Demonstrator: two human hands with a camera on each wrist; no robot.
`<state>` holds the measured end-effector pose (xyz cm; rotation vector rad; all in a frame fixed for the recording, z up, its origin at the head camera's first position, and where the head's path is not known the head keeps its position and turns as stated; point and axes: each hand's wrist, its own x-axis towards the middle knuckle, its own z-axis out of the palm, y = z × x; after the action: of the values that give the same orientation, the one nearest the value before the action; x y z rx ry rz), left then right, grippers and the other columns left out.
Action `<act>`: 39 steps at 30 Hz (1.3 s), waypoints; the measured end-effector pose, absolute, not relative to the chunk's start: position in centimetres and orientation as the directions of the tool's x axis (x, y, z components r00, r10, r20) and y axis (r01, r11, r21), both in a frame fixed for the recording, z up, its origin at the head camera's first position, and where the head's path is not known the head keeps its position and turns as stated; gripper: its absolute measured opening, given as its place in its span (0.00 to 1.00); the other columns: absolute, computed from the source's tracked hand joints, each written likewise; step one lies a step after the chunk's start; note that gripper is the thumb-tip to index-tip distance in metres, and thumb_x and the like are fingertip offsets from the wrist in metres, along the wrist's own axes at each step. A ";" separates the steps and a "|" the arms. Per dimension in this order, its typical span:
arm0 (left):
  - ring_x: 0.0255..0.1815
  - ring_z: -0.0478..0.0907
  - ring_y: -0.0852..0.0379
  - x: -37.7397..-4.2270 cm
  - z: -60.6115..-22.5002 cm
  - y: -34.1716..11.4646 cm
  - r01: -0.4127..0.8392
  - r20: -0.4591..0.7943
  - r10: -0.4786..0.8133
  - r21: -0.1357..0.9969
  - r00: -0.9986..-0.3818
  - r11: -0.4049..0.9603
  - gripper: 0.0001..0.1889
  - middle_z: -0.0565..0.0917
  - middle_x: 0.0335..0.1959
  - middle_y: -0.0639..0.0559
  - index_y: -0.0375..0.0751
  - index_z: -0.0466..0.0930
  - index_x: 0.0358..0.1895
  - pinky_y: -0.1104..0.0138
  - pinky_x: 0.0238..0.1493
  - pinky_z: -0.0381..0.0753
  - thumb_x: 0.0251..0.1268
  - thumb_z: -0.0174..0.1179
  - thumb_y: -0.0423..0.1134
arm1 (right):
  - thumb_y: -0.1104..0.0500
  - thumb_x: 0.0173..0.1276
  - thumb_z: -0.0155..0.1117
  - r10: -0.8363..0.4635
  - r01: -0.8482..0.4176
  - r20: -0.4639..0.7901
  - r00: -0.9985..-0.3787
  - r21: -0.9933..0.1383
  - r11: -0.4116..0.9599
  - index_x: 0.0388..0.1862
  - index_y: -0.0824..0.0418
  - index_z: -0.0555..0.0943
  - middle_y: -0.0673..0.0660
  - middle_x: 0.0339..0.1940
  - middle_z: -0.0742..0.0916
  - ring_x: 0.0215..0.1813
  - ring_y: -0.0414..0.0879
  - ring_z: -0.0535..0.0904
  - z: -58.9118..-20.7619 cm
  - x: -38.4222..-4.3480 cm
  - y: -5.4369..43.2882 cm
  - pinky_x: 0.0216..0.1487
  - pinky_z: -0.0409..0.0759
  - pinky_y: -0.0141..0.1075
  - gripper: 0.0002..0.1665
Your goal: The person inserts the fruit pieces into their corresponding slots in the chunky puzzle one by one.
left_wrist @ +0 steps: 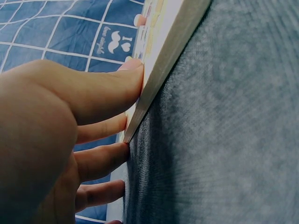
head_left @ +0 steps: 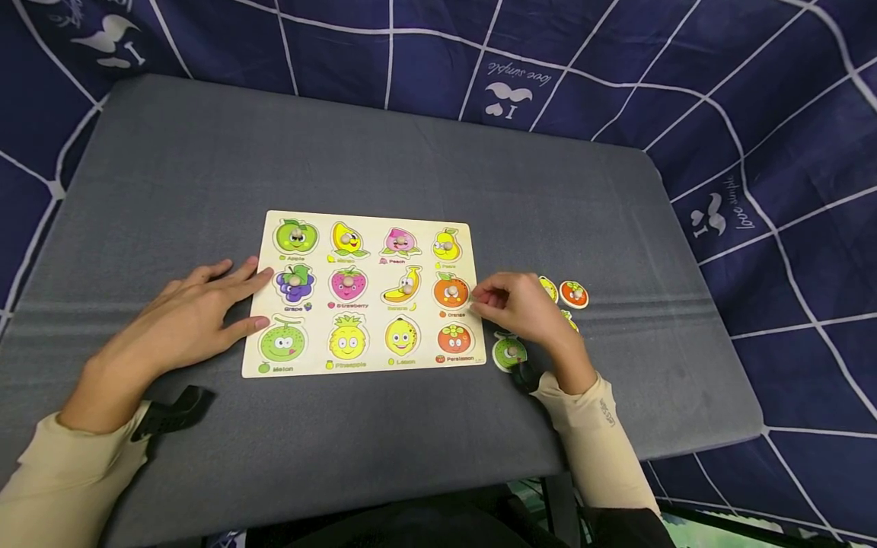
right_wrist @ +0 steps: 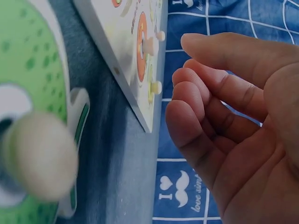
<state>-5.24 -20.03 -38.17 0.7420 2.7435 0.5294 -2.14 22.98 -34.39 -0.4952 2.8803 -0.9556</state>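
A cream wooden fruit puzzle board (head_left: 371,362) lies flat on the grey table. Knobbed pieces sit in its top and middle rows, among them the orange piece (head_left: 460,294) at the right; the bottom row shows printed fruit without knobs. My left hand (head_left: 185,320) rests at the board's left edge, thumb and fingertips touching it, fingers extended. Over the right edge, beside the orange, hovers my right hand (head_left: 524,304). Its fingers curl loosely, with nothing between them in the right wrist view. Close below it lies a loose green melon piece (head_left: 508,351), its knob (right_wrist: 42,156) facing up.
To the right of the right hand lie a persimmon piece (head_left: 574,294), a yellow piece (head_left: 549,288) and another yellow-green piece (head_left: 570,320), the last two partly hidden by that hand. Dark blue checked cloth (head_left: 438,65) hangs behind the table (head_left: 384,164) and along its sides.
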 end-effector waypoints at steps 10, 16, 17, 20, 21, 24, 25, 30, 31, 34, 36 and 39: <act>0.71 0.55 0.26 -5.2 -38.2 -20.0 0.431 -0.147 0.523 0.406 -0.839 0.806 0.39 0.59 0.75 0.33 0.42 0.62 0.76 0.30 0.57 0.58 0.66 0.64 0.53 | 0.68 0.57 0.75 -0.327 -0.301 0.064 -0.943 -0.585 0.753 0.33 0.66 0.87 0.51 0.25 0.85 0.27 0.41 0.79 -34.1 -0.5 24.5 0.30 0.79 0.33 0.06; 0.71 0.55 0.25 -5.3 -38.2 -20.0 0.431 -0.143 0.522 0.407 -0.841 0.805 0.38 0.59 0.75 0.33 0.42 0.62 0.75 0.31 0.57 0.58 0.66 0.64 0.53 | 0.68 0.58 0.75 -0.315 -0.261 0.017 -0.949 -0.605 0.752 0.34 0.66 0.87 0.51 0.27 0.86 0.28 0.41 0.80 -34.2 0.4 25.4 0.31 0.79 0.33 0.05; 0.71 0.55 0.25 -5.3 -38.2 -20.0 0.431 -0.143 0.522 0.408 -0.841 0.805 0.38 0.59 0.75 0.33 0.42 0.62 0.75 0.31 0.57 0.58 0.67 0.64 0.53 | 0.68 0.58 0.75 -0.311 -0.250 0.006 -0.950 -0.607 0.754 0.34 0.65 0.87 0.51 0.27 0.86 0.29 0.40 0.80 -34.1 0.5 25.6 0.31 0.79 0.33 0.05; 0.71 0.55 0.25 -5.3 -38.2 -20.0 0.430 -0.144 0.522 0.409 -0.841 0.805 0.38 0.59 0.75 0.33 0.42 0.62 0.75 0.31 0.57 0.58 0.67 0.64 0.53 | 0.67 0.57 0.76 -0.308 -0.232 -0.022 -0.951 -0.606 0.761 0.33 0.64 0.87 0.50 0.27 0.86 0.28 0.40 0.80 -34.2 0.9 25.9 0.31 0.79 0.32 0.06; 0.71 0.55 0.25 -5.3 -38.2 -19.9 0.430 -0.143 0.522 0.409 -0.841 0.805 0.38 0.59 0.75 0.33 0.42 0.62 0.75 0.31 0.57 0.58 0.66 0.64 0.53 | 0.67 0.57 0.76 -0.310 -0.229 -0.030 -0.950 -0.604 0.763 0.33 0.64 0.86 0.49 0.26 0.86 0.28 0.39 0.80 -34.2 1.1 26.0 0.31 0.79 0.31 0.06; 0.71 0.55 0.25 -5.3 -38.3 -19.9 0.429 -0.144 0.522 0.410 -0.841 0.805 0.38 0.59 0.75 0.33 0.41 0.62 0.75 0.31 0.57 0.58 0.66 0.64 0.52 | 0.66 0.57 0.76 -0.316 -0.229 -0.046 -0.948 -0.590 0.774 0.32 0.63 0.87 0.48 0.24 0.85 0.27 0.38 0.79 -34.3 1.5 26.4 0.30 0.78 0.31 0.06; 0.71 0.54 0.25 -5.4 -38.3 -19.9 0.429 -0.145 0.522 0.409 -0.841 0.805 0.38 0.59 0.75 0.33 0.41 0.62 0.75 0.31 0.57 0.57 0.66 0.64 0.52 | 0.66 0.57 0.76 -0.319 -0.231 -0.049 -0.947 -0.587 0.776 0.32 0.63 0.87 0.47 0.24 0.84 0.27 0.38 0.78 -34.4 1.6 26.5 0.29 0.77 0.30 0.05; 0.71 0.55 0.25 -5.4 -38.3 -19.9 0.431 -0.142 0.521 0.406 -0.841 0.806 0.38 0.59 0.74 0.33 0.42 0.62 0.75 0.31 0.57 0.58 0.66 0.65 0.52 | 0.66 0.56 0.77 -0.340 -0.247 -0.061 -0.938 -0.572 0.783 0.31 0.62 0.86 0.45 0.22 0.83 0.26 0.36 0.77 -34.6 2.2 27.1 0.28 0.76 0.30 0.06; 0.71 0.55 0.25 -5.3 -38.3 -19.9 0.431 -0.140 0.521 0.406 -0.842 0.806 0.38 0.59 0.74 0.33 0.42 0.62 0.75 0.31 0.57 0.58 0.66 0.65 0.52 | 0.66 0.55 0.77 -0.345 -0.250 -0.064 -0.936 -0.569 0.784 0.31 0.62 0.86 0.45 0.22 0.83 0.26 0.35 0.77 -34.7 2.3 27.2 0.28 0.76 0.30 0.06; 0.71 0.55 0.25 -5.3 -38.4 -20.0 0.433 -0.134 0.521 0.406 -0.843 0.805 0.38 0.60 0.74 0.33 0.42 0.63 0.75 0.31 0.57 0.58 0.66 0.65 0.52 | 0.66 0.54 0.77 -0.353 -0.249 -0.075 -0.933 -0.572 0.781 0.30 0.61 0.86 0.44 0.21 0.82 0.25 0.35 0.76 -34.9 2.7 27.5 0.27 0.76 0.30 0.07; 0.71 0.55 0.25 -5.3 -38.4 -20.0 0.432 -0.134 0.520 0.406 -0.844 0.806 0.38 0.60 0.74 0.33 0.42 0.63 0.75 0.31 0.57 0.58 0.66 0.65 0.52 | 0.67 0.54 0.77 -0.362 -0.252 -0.082 -0.929 -0.578 0.776 0.30 0.61 0.86 0.43 0.21 0.81 0.25 0.34 0.76 -35.0 2.9 27.6 0.26 0.76 0.30 0.07; 0.71 0.55 0.25 -5.3 -38.4 -20.0 0.431 -0.135 0.520 0.406 -0.844 0.806 0.38 0.60 0.74 0.33 0.42 0.63 0.75 0.31 0.56 0.58 0.66 0.65 0.52 | 0.68 0.54 0.76 -0.374 -0.261 -0.083 -0.924 -0.579 0.772 0.29 0.61 0.86 0.43 0.20 0.81 0.24 0.34 0.75 -35.1 3.0 27.7 0.26 0.76 0.30 0.06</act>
<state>-5.25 -20.02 -38.40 0.7369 2.7533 0.5353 3.04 27.69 -35.10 -0.5019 2.7723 -0.8641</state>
